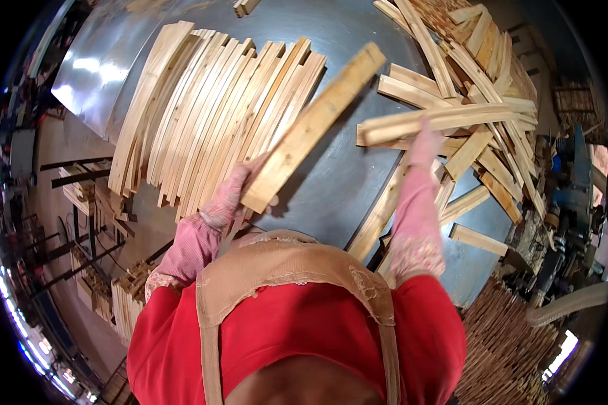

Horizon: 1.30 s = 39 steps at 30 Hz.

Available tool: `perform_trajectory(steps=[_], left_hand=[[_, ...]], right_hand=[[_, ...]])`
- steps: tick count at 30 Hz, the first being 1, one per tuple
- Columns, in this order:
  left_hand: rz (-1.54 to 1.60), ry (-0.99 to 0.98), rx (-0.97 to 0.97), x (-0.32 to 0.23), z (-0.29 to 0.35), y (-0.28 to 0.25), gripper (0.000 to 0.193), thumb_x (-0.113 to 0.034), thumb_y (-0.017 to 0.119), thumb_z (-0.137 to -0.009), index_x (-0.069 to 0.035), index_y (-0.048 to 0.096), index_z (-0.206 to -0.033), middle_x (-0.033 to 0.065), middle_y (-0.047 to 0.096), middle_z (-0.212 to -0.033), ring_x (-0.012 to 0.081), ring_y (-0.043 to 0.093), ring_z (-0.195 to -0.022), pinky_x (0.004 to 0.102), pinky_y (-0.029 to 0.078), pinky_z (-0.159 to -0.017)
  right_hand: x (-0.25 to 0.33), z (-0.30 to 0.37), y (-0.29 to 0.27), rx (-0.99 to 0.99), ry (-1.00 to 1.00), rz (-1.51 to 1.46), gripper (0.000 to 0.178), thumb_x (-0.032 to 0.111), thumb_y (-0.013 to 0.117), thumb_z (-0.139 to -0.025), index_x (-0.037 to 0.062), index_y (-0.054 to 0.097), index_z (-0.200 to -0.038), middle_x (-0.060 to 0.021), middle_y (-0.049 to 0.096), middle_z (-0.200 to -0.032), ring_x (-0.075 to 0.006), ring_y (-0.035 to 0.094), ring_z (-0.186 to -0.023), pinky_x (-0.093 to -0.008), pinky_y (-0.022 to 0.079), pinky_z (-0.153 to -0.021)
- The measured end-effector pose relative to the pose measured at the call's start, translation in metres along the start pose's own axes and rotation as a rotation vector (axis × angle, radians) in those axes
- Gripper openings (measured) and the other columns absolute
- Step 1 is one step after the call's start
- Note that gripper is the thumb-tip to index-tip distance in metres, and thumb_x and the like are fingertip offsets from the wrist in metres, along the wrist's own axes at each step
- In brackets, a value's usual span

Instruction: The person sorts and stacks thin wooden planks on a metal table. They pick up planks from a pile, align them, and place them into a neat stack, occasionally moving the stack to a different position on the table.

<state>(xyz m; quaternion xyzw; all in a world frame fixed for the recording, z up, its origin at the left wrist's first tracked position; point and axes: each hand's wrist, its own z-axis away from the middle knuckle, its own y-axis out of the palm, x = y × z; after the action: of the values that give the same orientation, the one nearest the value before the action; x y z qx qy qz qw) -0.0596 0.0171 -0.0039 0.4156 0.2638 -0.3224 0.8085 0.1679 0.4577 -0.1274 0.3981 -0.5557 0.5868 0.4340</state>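
My left hand [235, 185], in a pinkish knit glove, grips the near end of a wooden board [311, 131]. The board is tilted, its far end pointing up and to the right above the metal table [324, 202]. To its left, several wooden slats [216, 108] lie side by side in a row, their ends uneven. My right hand [425, 145], gloved and smeared by motion, is closed on a pale wooden slat [469, 116] at the front of a jumbled pile. Its fingertips are blurred against the wood.
Loose wooden pieces [476, 158] lie crisscrossed on the right of the table. A short offcut [479, 239] sits near the right edge, and small blocks [245, 7] at the far edge. Stacked wood [125, 304] stands at lower left. A grey hose [567, 304] runs at right.
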Motion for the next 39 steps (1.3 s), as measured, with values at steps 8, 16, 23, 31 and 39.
perform_trajectory(steps=[8, 16, 23, 31, 39], left_hand=[[-0.012, 0.531, -0.765, 0.030, 0.161, -0.032, 0.079, -0.019, 0.074, -0.093, 0.000, 0.042, -0.162, 0.0136, 0.069, -0.125, 0.0223, 0.073, -0.096, 0.0343, 0.063, -0.080], [-0.040, 0.755, -2.042, 0.150, 0.378, -0.077, 0.040, -0.028, 0.059, -0.108, 0.005, 0.064, -0.131, 0.0117, 0.070, -0.111, 0.0218, 0.067, -0.093, 0.0354, 0.055, -0.085], [0.718, 1.002, -2.521, 0.294, 0.497, -0.178, 0.053, -0.039, 0.059, -0.103, 0.008, 0.062, -0.127, 0.0185, 0.069, -0.105, 0.0280, 0.064, -0.088, 0.0415, 0.053, -0.081], [1.091, 0.477, -2.810, 0.305, 0.511, -0.283, 0.060, -0.037, 0.050, -0.104, 0.008, 0.052, -0.143, 0.0342, 0.062, -0.140, 0.0444, 0.065, -0.123, 0.0479, 0.050, -0.106], [-0.056, -0.706, -2.436, 0.360, 0.539, -0.347, 0.053, -0.047, 0.050, -0.109, -0.001, 0.054, -0.135, 0.0258, 0.065, -0.132, 0.0391, 0.068, -0.113, 0.0477, 0.055, -0.096]], right_hand=[[0.047, 0.310, 0.082, 1.149, -0.023, 0.597, 0.117, 0.056, 0.071, -0.093, 0.0013, 0.003, -0.171, -0.0354, 0.061, -0.144, -0.0470, 0.061, -0.135, -0.0473, 0.048, -0.113], [-0.013, 0.315, 0.111, 1.187, -0.015, 0.030, 0.063, 0.026, 0.066, -0.105, -0.0071, 0.044, -0.154, -0.0189, 0.062, -0.145, -0.0280, 0.058, -0.129, -0.0395, 0.043, -0.115], [0.008, 0.329, 0.112, 1.146, 0.052, 0.228, 0.069, 0.039, 0.063, -0.107, -0.0011, 0.042, -0.159, -0.0157, 0.065, -0.137, -0.0237, 0.062, -0.114, -0.0356, 0.053, -0.096], [-0.025, 0.316, 0.120, 1.016, 0.029, 0.241, 0.076, 0.047, 0.059, -0.109, 0.0005, 0.036, -0.164, -0.0194, 0.062, -0.144, -0.0273, 0.068, -0.111, -0.0380, 0.057, -0.070], [-0.018, 0.347, 0.113, 0.890, -0.168, 0.336, 0.045, 0.031, 0.054, -0.112, -0.0011, 0.061, -0.143, -0.0180, 0.069, -0.124, -0.0287, 0.065, -0.113, -0.0412, 0.051, -0.109]])
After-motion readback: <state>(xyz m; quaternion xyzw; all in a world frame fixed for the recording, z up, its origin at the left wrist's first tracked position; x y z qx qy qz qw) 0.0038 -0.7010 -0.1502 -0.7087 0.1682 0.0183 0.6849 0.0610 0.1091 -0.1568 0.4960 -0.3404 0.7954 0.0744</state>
